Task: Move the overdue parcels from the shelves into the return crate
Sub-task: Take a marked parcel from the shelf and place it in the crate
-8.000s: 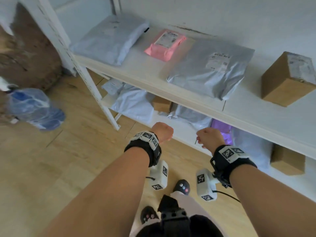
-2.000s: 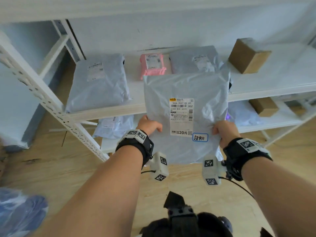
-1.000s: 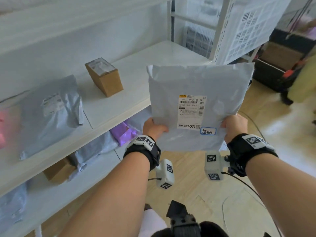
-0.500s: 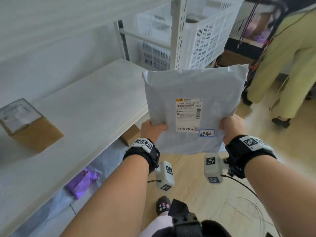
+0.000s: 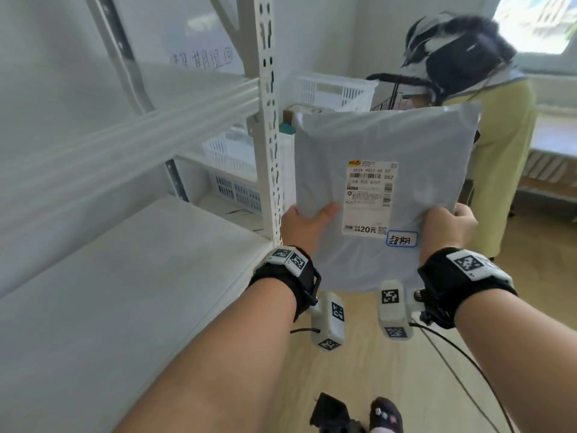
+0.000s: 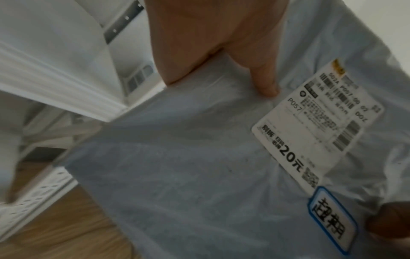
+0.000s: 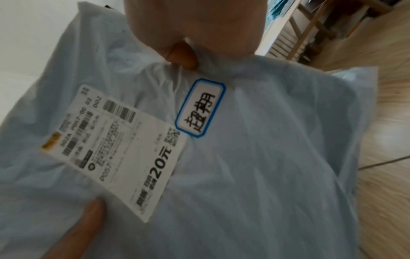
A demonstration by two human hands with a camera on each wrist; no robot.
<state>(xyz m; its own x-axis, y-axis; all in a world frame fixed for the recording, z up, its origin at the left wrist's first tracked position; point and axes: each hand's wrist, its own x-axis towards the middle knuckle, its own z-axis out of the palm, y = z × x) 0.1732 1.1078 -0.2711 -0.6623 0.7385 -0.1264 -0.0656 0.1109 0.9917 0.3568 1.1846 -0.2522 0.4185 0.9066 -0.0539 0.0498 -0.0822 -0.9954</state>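
Grip: grey poly mailer [image 5: 384, 195] pinched at its lower edges by left hand [image 5: 304, 226] and right hand [image 5: 449, 228], held upright beside the shelf upright [image 5: 268, 120]; slippage from the slick film or a snag on a white crate [image 5: 331, 90] is judged possible.

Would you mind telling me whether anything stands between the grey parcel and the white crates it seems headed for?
Partly. The grey parcel, held by the left hand and right hand, faces the white crates past the shelf upright, which stands at the parcel's left edge. A person in yellow stands close on the right. Which crate takes returns is unclear.
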